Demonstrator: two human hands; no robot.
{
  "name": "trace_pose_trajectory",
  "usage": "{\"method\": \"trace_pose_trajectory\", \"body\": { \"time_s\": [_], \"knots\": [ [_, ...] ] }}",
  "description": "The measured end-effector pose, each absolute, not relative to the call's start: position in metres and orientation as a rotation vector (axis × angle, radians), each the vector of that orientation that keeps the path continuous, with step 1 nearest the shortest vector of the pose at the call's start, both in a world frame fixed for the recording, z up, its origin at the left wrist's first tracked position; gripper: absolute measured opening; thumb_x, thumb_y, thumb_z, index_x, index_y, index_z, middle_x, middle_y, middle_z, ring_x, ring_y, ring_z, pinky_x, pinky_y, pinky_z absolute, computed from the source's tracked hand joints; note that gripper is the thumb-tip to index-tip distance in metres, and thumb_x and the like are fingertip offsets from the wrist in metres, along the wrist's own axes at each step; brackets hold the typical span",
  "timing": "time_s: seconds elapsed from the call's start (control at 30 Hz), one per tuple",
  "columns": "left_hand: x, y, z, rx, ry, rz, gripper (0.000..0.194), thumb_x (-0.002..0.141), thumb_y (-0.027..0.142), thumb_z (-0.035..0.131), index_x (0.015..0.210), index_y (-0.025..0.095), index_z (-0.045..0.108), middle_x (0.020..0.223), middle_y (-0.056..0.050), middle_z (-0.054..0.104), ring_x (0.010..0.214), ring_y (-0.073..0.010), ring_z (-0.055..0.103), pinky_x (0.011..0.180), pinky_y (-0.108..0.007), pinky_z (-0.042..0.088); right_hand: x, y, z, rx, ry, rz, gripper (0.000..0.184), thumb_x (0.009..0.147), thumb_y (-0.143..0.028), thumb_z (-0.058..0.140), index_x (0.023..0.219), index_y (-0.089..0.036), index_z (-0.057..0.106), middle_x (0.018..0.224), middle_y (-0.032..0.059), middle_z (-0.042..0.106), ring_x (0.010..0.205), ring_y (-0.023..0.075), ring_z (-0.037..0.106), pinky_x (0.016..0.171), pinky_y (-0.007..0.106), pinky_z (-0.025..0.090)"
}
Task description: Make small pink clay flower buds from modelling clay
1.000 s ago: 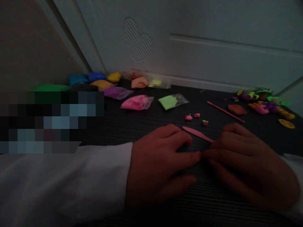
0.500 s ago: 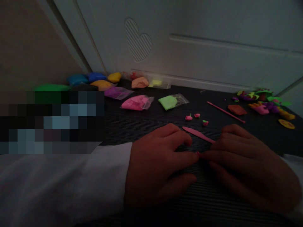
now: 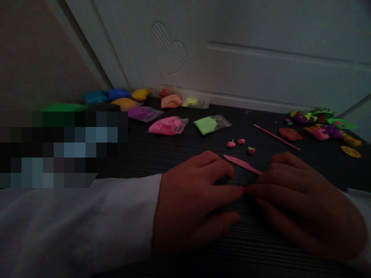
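Note:
Both my hands rest low on a dark ribbed surface (image 3: 179, 154) in dim light. My left hand (image 3: 197, 200), in a white sleeve, and my right hand (image 3: 304, 200) meet fingertip to fingertip. Pressed between those fingertips is a tiny pink clay piece (image 3: 241, 189). A flat pink plastic knife (image 3: 242, 164) lies just beyond the fingers, its near end under my right hand. Three small pink and green clay buds (image 3: 231, 144) sit a little farther back.
Clear bags of pink clay (image 3: 168, 125), green clay (image 3: 210, 124), purple clay (image 3: 143, 113) and other colours lie at the back left. A thin pink stick (image 3: 275, 137) and a pile of finished clay shapes (image 3: 321, 125) are at the right. A white panelled door (image 3: 232, 50) rises behind.
The fingertips shift very slightly around the pink piece. Nothing else has moved.

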State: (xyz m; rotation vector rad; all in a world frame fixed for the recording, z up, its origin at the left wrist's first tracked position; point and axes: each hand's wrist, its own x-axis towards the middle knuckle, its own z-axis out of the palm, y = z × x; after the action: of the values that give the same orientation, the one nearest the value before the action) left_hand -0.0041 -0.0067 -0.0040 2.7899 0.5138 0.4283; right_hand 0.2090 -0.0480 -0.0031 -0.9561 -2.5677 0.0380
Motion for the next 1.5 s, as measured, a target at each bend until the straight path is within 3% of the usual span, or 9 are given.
{"method": "trace_pose_trajectory", "body": {
  "time_s": [0.37,0.77,1.5],
  "knots": [
    [-0.0052,-0.0079,-0.003,2.789,0.516,0.49,0.023,0.082,0.03,0.047,0.093,0.017,0.062,0.103,-0.006,0.049,0.092,-0.0204,0.04,0.081,-0.036,0.034,0.2114,-0.0481,-0.0025,-0.963,-2.56,0.046,0.018,0.076,-0.011,0.049,0.09,-0.015,0.06,0.071,0.0029,0.057,0.065,0.0151,0.046,0.07,0.043,0.033],
    [-0.0048,-0.007,-0.0029,2.776,0.517,0.472,0.027,0.081,0.03,0.048,0.102,0.018,0.059,0.105,-0.006,0.049,0.093,-0.0205,0.04,0.081,-0.036,0.034,0.2101,-0.0469,-0.0031,-0.955,-2.58,0.057,0.019,0.078,-0.012,0.047,0.092,-0.015,0.059,0.07,0.0025,0.057,0.063,0.0153,0.047,0.07,0.043,0.032],
    [-0.0048,-0.0067,-0.0039,2.768,0.493,0.526,0.025,0.082,0.029,0.047,0.095,0.016,0.063,0.1,-0.007,0.052,0.09,-0.0204,0.04,0.079,-0.036,0.037,0.2103,-0.0477,-0.0031,-0.916,-2.591,0.107,0.021,0.079,-0.01,0.046,0.096,-0.014,0.058,0.071,0.0025,0.057,0.064,0.0153,0.047,0.065,0.038,0.031]
  ]
}}
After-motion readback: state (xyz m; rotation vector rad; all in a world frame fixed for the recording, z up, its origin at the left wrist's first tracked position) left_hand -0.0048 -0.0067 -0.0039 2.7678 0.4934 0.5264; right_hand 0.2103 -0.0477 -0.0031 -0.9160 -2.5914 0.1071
